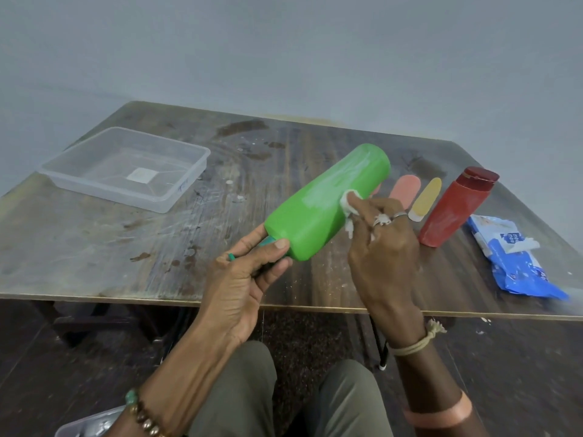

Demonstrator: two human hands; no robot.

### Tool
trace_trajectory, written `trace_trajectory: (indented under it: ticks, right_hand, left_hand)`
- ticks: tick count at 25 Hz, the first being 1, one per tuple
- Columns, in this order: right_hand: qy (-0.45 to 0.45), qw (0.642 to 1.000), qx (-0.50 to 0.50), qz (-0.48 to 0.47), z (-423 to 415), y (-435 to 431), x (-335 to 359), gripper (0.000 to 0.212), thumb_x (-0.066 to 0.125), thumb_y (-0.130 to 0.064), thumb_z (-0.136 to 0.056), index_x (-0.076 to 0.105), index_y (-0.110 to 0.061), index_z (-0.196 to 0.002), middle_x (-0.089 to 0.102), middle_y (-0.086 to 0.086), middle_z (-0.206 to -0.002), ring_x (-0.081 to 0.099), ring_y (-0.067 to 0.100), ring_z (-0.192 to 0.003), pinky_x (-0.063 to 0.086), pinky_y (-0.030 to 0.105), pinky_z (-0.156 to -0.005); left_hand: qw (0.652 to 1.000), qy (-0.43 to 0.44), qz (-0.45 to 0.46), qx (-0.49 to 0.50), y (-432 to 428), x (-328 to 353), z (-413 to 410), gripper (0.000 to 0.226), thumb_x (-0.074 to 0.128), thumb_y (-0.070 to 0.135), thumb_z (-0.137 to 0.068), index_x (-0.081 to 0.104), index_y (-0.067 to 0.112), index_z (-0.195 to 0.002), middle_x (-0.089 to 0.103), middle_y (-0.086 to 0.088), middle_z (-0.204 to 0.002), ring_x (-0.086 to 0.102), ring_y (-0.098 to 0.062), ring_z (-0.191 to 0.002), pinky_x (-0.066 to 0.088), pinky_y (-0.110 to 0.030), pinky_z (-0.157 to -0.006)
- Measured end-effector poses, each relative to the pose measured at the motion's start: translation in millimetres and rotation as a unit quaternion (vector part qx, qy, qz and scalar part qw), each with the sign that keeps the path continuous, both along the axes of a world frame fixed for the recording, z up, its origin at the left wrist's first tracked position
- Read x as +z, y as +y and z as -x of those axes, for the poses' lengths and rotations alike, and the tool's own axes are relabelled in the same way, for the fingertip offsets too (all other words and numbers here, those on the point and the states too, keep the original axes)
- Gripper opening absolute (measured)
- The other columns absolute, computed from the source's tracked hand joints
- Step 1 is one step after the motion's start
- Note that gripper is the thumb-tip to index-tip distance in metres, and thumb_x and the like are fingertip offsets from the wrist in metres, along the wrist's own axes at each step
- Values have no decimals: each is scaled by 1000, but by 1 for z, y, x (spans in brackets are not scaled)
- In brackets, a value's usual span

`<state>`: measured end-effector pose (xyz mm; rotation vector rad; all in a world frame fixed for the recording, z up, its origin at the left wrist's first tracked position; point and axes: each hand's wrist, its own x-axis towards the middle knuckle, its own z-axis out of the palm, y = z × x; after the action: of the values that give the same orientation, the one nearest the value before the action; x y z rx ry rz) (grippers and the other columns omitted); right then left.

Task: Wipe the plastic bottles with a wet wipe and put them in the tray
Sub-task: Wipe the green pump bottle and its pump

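Note:
A large green plastic bottle (328,200) is held tilted above the table, its base pointing away from me. My left hand (249,275) grips its cap end, thumb on the shoulder. My right hand (383,244) pinches a white wet wipe (349,209) and presses it against the bottle's right side; a wet streak shows on the green surface. A red bottle (454,209) stands on the table to the right. A pink bottle (405,190) and a yellow bottle (425,199) lie flat behind my right hand. The clear plastic tray (189,181) sits at the left.
A blue and white wet wipe packet (517,260) lies near the right front corner of the worn wooden table (126,247). A wall stands right behind the table. My knees are under its front edge.

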<state>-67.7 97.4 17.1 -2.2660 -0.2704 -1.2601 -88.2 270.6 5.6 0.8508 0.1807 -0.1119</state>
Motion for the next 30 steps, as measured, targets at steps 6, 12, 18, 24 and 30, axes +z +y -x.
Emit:
trace_trajectory:
  ticks: [6, 12, 18, 24, 30]
  right_hand:
    - [-2, 999, 1, 48, -5, -17, 10, 25, 58, -3, -95, 70, -5, -116, 63, 11, -105, 62, 16, -92, 54, 34, -80]
    - [2, 992, -125, 16, -35, -48, 44, 22, 62, 0, -90, 70, 1, -111, 64, 18, -98, 61, 36, -83, 48, 34, -70]
    - [100, 974, -88, 182, -45, -52, 64, 31, 57, 12, -74, 73, -4, -95, 51, 7, -84, 54, 34, -85, 29, 30, -69]
    - [191, 938, -81, 277, -61, -64, 87, 41, 56, 14, -63, 76, -9, -91, 61, 13, -88, 57, 33, -89, 32, 32, -63]
    - [221, 939, -65, 257, -49, -53, 78, 35, 53, 10, -83, 71, -2, -110, 62, 22, -104, 56, 40, -96, 41, 36, -75]
  left_hand:
    - [1000, -24, -10, -16, 2, -11, 0, 49, 72, 1, -61, 74, 8, -109, 76, -12, -98, 71, -14, -65, 55, -14, -54]
    - [997, -64, -30, -11, -8, -9, 1, 43, 79, 7, -48, 82, 18, -89, 77, -13, -96, 72, -16, -65, 55, -16, -54]
    - [979, -146, -138, 45, -11, -9, 2, 47, 80, 5, -58, 78, 20, -103, 78, -8, -95, 74, -18, -80, 58, -23, -63]
    - [949, -183, -224, 127, -15, -12, 8, 53, 87, 9, -58, 71, 17, -108, 78, 10, -93, 74, -7, -87, 59, -22, -75]
    - [934, -209, -247, 149, -14, -12, 8, 47, 82, 10, -60, 72, 18, -106, 76, 18, -92, 74, -7, -87, 59, -19, -72]
